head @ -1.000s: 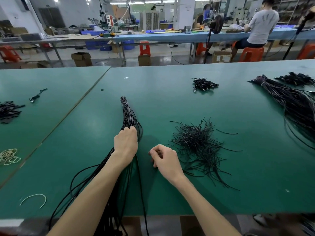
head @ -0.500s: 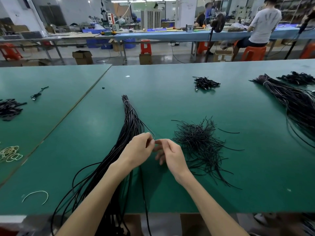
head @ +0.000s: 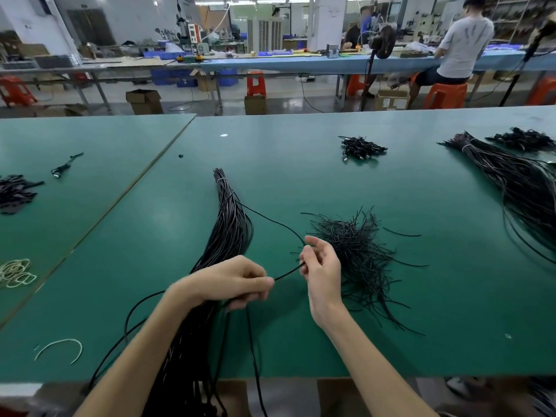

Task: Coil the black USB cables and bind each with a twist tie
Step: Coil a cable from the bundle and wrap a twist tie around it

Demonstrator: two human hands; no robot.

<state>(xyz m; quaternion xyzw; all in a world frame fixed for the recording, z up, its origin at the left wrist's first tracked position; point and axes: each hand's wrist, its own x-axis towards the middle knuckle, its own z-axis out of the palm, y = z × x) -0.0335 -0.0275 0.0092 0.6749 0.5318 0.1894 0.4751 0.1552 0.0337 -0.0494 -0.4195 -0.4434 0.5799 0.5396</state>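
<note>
We see a green table [head: 301,182] with a long bundle of black USB cables [head: 230,227] lying on it, running from its far end, bound by a pale band [head: 221,179], down past the near edge. One loose cable [head: 270,220] leaves the bundle and arcs to the right, above the table surface.

The left hand [head: 228,282] rests over the lower part of the bundle, fingers curled, thumb and forefinger pressed together on the loose cable. The right hand [head: 322,275] is just beside it and pinches the same cable between thumb and index finger, with the other fingers loosely bent and slightly apart. A short straight stretch of cable runs between the two hands.

Just behind the right hand lies a heap of black twist ties [head: 358,254], strands sticking out on all sides. Farther back sits a small pile of coiled cables [head: 361,147] — well apart from the hands. A second long bundle [head: 517,182] lies at the right edge.

On the left table we make out pale rubber bands [head: 15,273], and near the front edge a curved white strip [head: 60,347].

Across the aisle a person in a grey shirt [head: 463,43] sits on an orange stool [head: 445,94]. A cardboard box [head: 391,100] beside it bears a white label — the print is too small for us to read.
</note>
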